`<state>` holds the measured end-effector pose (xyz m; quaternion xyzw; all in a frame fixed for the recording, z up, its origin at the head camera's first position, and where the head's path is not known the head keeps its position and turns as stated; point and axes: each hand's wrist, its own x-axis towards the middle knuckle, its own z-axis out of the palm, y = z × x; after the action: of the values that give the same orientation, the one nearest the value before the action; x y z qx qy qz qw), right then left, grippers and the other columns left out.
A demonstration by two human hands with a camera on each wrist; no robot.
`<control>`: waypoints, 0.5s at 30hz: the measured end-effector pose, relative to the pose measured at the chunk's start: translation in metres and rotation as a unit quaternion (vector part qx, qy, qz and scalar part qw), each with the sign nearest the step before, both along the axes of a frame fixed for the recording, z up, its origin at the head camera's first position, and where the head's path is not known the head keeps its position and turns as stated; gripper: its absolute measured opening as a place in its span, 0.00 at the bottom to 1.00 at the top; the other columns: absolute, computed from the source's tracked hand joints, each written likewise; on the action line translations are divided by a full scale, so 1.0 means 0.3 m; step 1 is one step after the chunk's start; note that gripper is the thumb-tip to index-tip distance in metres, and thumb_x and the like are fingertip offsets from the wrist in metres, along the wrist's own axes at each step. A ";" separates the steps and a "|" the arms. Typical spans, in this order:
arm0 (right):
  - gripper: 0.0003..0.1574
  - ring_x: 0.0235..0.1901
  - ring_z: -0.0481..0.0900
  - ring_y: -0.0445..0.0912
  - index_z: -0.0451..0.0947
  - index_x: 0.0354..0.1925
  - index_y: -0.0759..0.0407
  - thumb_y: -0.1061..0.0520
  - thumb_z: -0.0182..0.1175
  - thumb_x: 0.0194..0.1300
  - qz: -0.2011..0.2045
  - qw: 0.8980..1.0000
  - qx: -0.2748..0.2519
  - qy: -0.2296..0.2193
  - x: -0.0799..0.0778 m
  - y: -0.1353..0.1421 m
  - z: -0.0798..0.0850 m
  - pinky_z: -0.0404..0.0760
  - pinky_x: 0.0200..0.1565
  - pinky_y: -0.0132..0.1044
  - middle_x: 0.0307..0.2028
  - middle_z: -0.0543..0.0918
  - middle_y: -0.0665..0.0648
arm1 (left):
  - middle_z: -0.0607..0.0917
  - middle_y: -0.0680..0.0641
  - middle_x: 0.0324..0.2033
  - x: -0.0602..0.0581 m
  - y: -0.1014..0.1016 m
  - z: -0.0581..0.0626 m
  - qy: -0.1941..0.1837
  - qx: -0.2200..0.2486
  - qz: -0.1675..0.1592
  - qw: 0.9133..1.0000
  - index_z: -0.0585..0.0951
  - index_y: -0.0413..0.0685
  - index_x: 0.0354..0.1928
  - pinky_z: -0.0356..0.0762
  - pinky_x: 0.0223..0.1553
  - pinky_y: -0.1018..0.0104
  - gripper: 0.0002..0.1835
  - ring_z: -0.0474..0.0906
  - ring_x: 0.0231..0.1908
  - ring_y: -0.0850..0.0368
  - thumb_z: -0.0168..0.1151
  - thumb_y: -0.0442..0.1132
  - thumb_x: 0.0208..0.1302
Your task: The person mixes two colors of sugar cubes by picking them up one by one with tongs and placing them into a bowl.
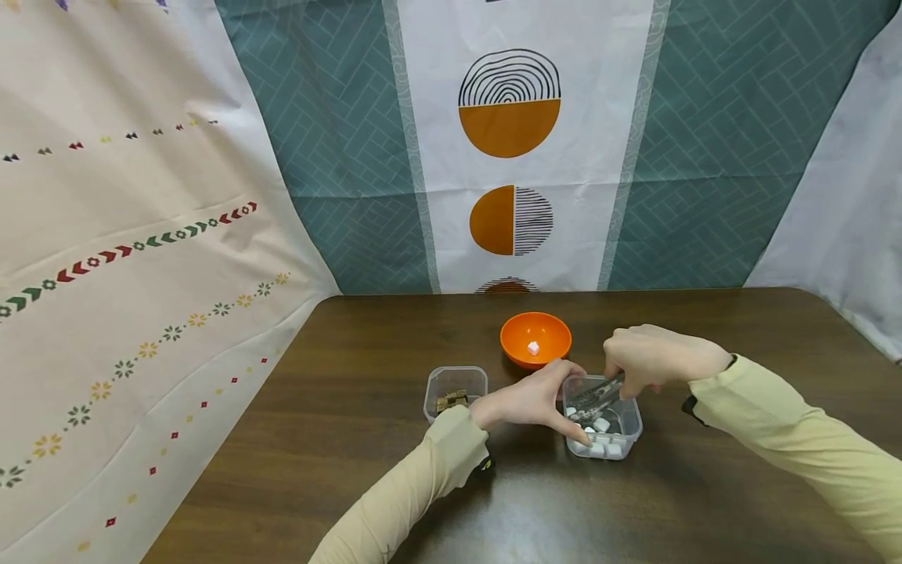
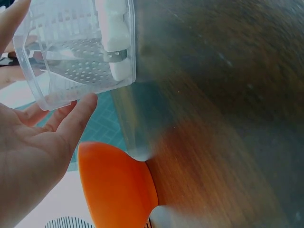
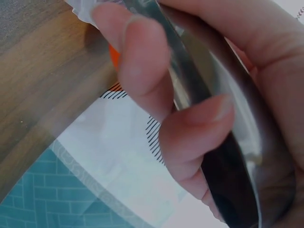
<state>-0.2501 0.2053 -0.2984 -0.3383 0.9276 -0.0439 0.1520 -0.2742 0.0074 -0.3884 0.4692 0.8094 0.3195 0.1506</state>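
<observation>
A clear plastic container holding several white cubes stands on the table. My left hand holds it from the left, thumb at the near side and fingers at the far side. In the left wrist view those fingertips rest against the clear wall. My right hand grips metal tongs, fingers wrapped around the arms. The perforated tong ends reach down inside the container, with one of the white pieces right at their tips.
Behind the container stands an orange bowl with a small pale cube in it. To the left, partly behind my left wrist, is a second clear container with brown pieces. A patterned cloth hangs along the table's far edge.
</observation>
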 end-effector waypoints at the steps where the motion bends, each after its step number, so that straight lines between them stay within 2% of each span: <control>1: 0.10 0.04 0.66 0.37 0.81 0.19 0.49 0.65 0.67 0.43 -0.003 1.000 0.002 0.000 0.000 0.000 0.000 0.70 0.18 0.32 0.15 0.73 0.42 | 0.65 0.53 0.46 0.000 0.000 0.000 -0.001 -0.001 0.000 1.000 0.61 0.41 0.59 0.66 0.37 0.77 0.44 0.63 0.40 0.62 0.74 0.48 0.42; 6: 0.09 0.05 0.66 0.37 0.82 0.22 0.50 0.64 0.68 0.44 0.000 1.000 -0.011 -0.006 0.002 0.009 0.000 0.71 0.18 0.33 0.17 0.75 0.42 | 0.64 0.53 0.45 0.002 -0.001 -0.001 -0.003 -0.002 0.000 1.000 0.61 0.41 0.59 0.66 0.36 0.77 0.44 0.63 0.38 0.62 0.74 0.48 0.43; 10: 0.10 0.05 0.65 0.37 0.81 0.20 0.48 0.65 0.66 0.45 0.001 1.000 -0.021 -0.009 0.003 0.023 0.006 0.69 0.16 0.32 0.15 0.73 0.42 | 0.65 0.53 0.44 0.003 -0.001 -0.001 -0.001 -0.003 0.002 1.000 0.62 0.41 0.59 0.66 0.35 0.77 0.44 0.63 0.37 0.62 0.74 0.48 0.42; 15: 0.08 0.05 0.67 0.39 0.83 0.25 0.48 0.62 0.67 0.45 0.002 0.999 -0.034 -0.022 0.003 0.042 0.015 0.70 0.18 0.32 0.19 0.76 0.42 | 0.65 0.53 0.45 0.004 -0.001 0.001 0.001 -0.006 0.005 1.000 0.62 0.42 0.59 0.66 0.35 0.77 0.44 0.64 0.38 0.62 0.74 0.48 0.42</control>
<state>-0.2491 0.2179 -0.2938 -0.3442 0.9212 -0.0831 0.1611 -0.2729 0.0072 -0.3881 0.4648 0.8138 0.3145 0.1509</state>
